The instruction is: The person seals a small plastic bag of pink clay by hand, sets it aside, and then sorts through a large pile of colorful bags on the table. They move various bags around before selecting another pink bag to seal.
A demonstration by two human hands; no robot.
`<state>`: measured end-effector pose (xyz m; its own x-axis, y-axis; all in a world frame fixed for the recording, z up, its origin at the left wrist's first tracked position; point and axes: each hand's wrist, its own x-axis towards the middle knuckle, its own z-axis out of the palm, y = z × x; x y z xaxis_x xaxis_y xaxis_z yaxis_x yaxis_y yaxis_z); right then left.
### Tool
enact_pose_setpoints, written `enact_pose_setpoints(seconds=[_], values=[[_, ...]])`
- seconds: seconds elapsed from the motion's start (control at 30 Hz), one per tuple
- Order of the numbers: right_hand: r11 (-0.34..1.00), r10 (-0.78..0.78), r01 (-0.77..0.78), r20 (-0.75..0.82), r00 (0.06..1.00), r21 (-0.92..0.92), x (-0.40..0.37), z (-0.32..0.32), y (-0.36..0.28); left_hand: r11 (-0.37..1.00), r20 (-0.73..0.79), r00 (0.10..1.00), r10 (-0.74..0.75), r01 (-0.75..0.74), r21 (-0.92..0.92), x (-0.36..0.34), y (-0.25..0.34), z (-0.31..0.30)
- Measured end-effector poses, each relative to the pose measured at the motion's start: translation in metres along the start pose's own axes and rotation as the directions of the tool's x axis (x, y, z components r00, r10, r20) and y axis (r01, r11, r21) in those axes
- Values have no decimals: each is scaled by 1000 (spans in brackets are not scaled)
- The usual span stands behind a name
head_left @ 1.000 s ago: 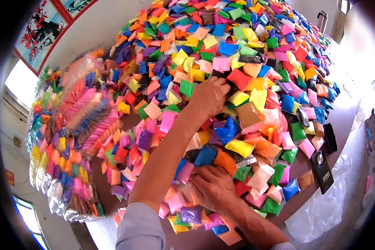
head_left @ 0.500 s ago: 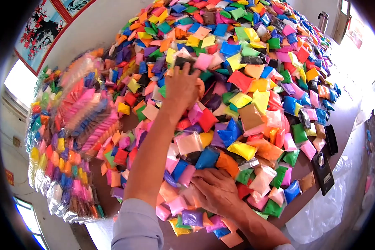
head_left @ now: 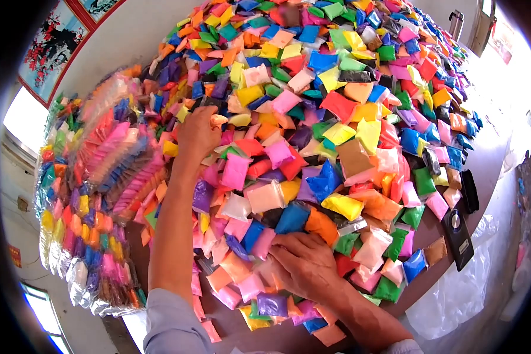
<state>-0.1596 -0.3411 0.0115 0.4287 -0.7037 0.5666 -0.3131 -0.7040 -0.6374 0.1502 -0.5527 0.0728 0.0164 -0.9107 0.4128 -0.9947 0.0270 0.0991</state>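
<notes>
My left hand reaches into the left part of a big heap of small, colourful plastic packets. Its fingers curl down beside a dark packet, the thumb pointing right; whatever they close on is hidden. Lower down, my right hand lies on the front of the heap with its fingers stretched to the left. Their tips are close to a pink packet, and a blue packet sits just above. An orange packet touches the back of this hand.
Clear bags of sorted packets are stacked on the left. The brown tabletop shows at the front. A black phone-like device and a black case lie at the right edge. Clear plastic sheeting hangs below, and a flask stands behind.
My left hand has swept left and slightly down across the heap, shifting packets with it. A bright pink packet and others now show where the forearm was. My right hand has stayed in place.
</notes>
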Motion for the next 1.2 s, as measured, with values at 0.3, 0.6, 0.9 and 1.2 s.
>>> enact_pose_setpoints(seconds=[0.3,0.6,0.9,1.2], values=[[1000,16,-16,16,1000,-2,1,-3,-1,917,-116,932,343,-359,-173,9,91,2],[999,28,-27,34,999,-26,1,-3,0,775,122,777,617,-628,79,28,151,71],[1000,4,-5,37,999,4,-5,0,4,864,147,879,453,-474,168,35,156,72],[1000,4,-4,35,999,5,-5,2,4,886,4,939,345,-327,329,35,102,50]])
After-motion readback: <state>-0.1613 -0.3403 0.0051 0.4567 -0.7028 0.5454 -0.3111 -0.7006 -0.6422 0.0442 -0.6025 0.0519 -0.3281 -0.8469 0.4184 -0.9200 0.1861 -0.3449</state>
